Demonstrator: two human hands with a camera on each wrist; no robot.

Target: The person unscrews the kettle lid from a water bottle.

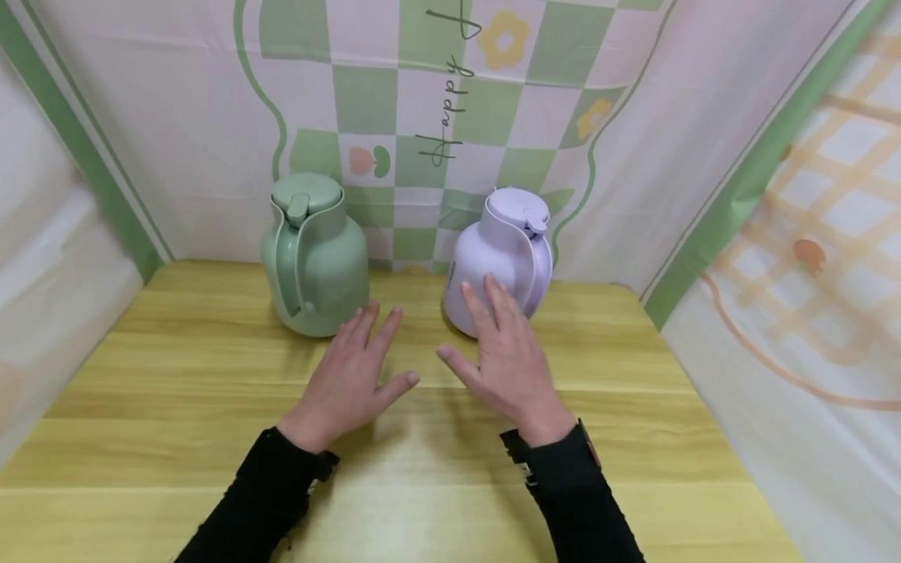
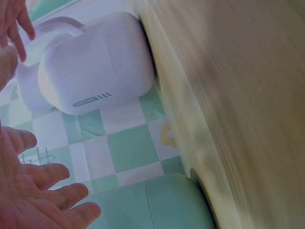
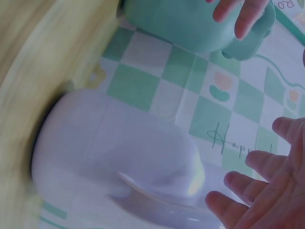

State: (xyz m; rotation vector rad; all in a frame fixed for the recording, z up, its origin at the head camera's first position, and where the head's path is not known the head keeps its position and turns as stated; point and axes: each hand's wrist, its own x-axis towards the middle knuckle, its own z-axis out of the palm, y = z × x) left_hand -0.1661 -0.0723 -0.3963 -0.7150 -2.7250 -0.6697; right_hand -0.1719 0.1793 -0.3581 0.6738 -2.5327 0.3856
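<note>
Two lidded jugs stand upright near the back of the wooden table. The green jug (image 1: 327, 266) is on the left, its handle facing front-left. On the right, the lilac jug (image 1: 486, 258) has its handle turned to the front-right. My left hand (image 1: 348, 375) is held over the table in front of the green jug, fingers spread and holding nothing. The right hand (image 1: 510, 356), also spread and holding nothing, overlaps the lower part of the lilac jug in the head view. In the right wrist view its fingers (image 3: 259, 164) reach up beside the lilac jug (image 3: 119, 148).
A wooden table (image 1: 422, 485) lies under both hands. Behind the jugs hangs a curtain (image 1: 366, 102) with green checks, flowers and lettering. More printed cloth (image 1: 809, 313) closes off the right side, and pale cloth (image 1: 56, 234) the left.
</note>
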